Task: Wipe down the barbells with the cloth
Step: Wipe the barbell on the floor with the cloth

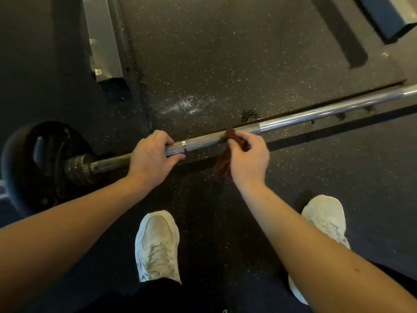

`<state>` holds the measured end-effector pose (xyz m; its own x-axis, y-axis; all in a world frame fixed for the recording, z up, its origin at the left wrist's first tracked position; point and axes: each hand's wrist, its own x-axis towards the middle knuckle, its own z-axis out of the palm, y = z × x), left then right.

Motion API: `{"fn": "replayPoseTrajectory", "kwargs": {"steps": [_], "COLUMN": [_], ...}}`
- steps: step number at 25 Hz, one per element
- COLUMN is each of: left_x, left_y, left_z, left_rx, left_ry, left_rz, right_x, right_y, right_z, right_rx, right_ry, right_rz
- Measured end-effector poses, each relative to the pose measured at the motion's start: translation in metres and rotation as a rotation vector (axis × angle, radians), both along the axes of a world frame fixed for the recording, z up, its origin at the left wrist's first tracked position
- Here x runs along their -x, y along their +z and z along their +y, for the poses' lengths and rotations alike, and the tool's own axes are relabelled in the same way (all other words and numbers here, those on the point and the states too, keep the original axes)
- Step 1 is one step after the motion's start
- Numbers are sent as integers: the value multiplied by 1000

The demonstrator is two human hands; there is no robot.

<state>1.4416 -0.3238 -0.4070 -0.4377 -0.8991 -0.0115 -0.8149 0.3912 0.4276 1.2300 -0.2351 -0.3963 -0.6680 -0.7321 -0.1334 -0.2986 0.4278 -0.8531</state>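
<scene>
Gym floor [225,53] under one barbell [293,117], left hand [151,154] wrapped round it; right hand [248,159] pinching one cloth [221,167].

Free-weight area of a gym: a long chrome steel barbell [293,118] with knurled grip sections spans black rubber flooring [225,53] flecked with pale specks, and a round black weight plate [33,163] is loaded on its left end. A white powdery smudge [185,105], resembling lifting chalk, marks the mat just beyond the bar. A grey steel base rail [101,41] of an equipment frame rests on the floor at upper left, and another dark and grey piece of equipment [388,16] sits at upper right. A person stands over the bar in white laced trainers [158,245].
</scene>
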Motion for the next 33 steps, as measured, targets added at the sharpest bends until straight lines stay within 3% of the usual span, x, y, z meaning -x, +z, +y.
{"fn": "replayPoseTrajectory", "kwargs": {"steps": [5, 12, 15, 17, 19, 21, 25, 28, 31, 33], "left_x": [-5, -6, -6, -5, -3, -1, -1, -1, -1, -6], "left_y": [-4, -4, 6, 18, 30, 34, 29, 24, 17, 11], "left_z": [0, -7, -20, -42, -64, -73, -66, -56, -32, -19], "left_rx": [21, -73, -255, -546, -836, -925, -875, -607, -317, -218], "left_ry": [-63, -75, -79, -83, -134, -177, -130, -20, 29, -31], "left_rz": [-7, 66, 100, 87, 18, -40, -40, -62, 12, 88], "right_x": [7, -8, -1, 7, 21, 35, -4, -54, -14, 29], "right_y": [6, 6, 7, 9, 10, 6, -14, -18, -13, -8], "right_z": [8, 5, 5, 2, -2, -10, -25, -28, -28, -24], "right_rx": [-19, 18, 32, 50, 68, 31, 5, 88, 121, 54], "right_ry": [-76, -34, -56, -83, -115, -102, 37, 346, 567, 552], "right_rz": [-170, -223, -194, -137, -30, 111, 264, 398, 540, 623]}}
